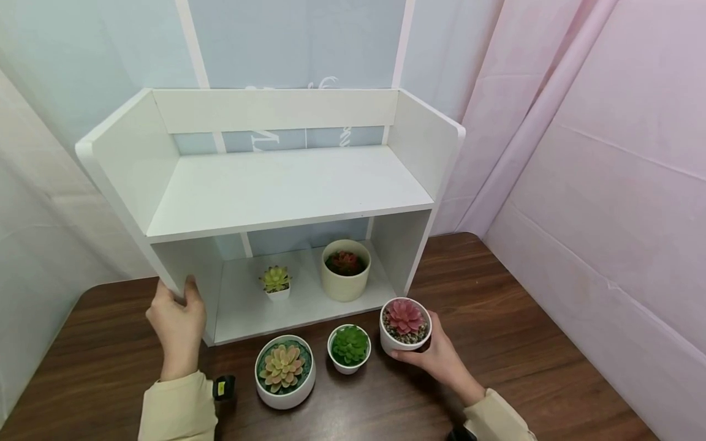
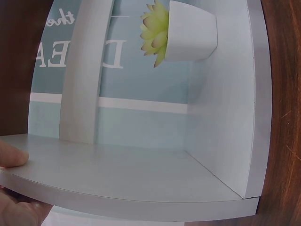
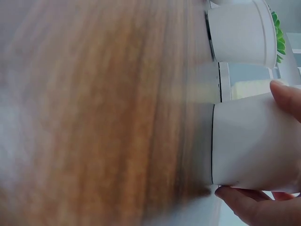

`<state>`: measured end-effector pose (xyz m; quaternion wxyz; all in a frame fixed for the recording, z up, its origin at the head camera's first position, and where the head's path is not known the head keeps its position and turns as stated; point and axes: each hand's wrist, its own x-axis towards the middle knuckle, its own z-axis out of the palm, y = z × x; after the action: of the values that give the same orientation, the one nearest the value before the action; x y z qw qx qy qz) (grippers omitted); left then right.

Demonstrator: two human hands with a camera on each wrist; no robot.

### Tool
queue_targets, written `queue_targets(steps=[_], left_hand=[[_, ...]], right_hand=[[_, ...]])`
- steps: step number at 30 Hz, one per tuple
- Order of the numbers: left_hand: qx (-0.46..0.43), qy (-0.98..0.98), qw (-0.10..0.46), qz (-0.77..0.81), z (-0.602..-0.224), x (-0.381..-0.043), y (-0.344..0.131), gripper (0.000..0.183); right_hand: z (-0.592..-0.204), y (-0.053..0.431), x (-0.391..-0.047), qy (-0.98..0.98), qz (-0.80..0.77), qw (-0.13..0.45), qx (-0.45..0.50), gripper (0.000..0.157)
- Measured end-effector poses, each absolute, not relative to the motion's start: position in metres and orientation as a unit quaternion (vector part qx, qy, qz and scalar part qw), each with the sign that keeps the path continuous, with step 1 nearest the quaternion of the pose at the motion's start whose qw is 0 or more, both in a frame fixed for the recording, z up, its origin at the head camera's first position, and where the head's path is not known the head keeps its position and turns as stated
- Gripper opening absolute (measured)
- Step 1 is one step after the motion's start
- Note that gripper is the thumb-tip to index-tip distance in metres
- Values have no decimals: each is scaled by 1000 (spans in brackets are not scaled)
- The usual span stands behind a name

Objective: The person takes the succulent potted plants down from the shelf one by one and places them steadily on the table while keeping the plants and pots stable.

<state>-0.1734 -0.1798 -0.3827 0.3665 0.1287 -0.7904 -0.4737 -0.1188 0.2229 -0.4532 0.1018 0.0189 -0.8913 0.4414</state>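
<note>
My left hand point(image 1: 178, 320) grips the front edge of the white shelf's left side panel point(image 1: 129, 190); the left wrist view has the thumb point(image 2: 13, 155) on the panel's inner face and fingers on its outer side. My right hand point(image 1: 441, 355) holds a white round pot with a pink succulent point(image 1: 405, 318), thumb and fingers on opposite sides. In the right wrist view that white pot point(image 3: 254, 143) has its base close to the wooden table. Left of it stand a small white pot with a green succulent point(image 1: 349, 348) and a wider white pot with a yellowish-pink succulent point(image 1: 282, 373).
On the lower shelf board point(image 1: 242, 306) stand a small square pot with a yellow-green succulent point(image 1: 277, 285) and a larger cream pot point(image 1: 345, 283) with a reddish plant inside. The upper board point(image 1: 287, 184) runs above them. The dark wooden table point(image 1: 513, 343) meets hanging cloth point(image 1: 623, 184) at the right.
</note>
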Motion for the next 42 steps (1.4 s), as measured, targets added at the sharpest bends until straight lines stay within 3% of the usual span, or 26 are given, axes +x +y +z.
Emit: queue_targets(steps=[15,33,40,42], left_hand=[[128,-787,370,-476,-382,-172,-180,30],[128,-788,368,-477,-382,-173,-179,30],[125,-792,362,-475,-383,-173,-180,32],[122,-790,361,-479,-383,-173,-181,32]], right_hand=[[-421,227,-113,-884,463,47,38,97],[-376,207,-115,-887,452,58,74,92],[-367,188,-122,-904,397,127,96,81],[-364,182,-124,-904,396,123,105,81]])
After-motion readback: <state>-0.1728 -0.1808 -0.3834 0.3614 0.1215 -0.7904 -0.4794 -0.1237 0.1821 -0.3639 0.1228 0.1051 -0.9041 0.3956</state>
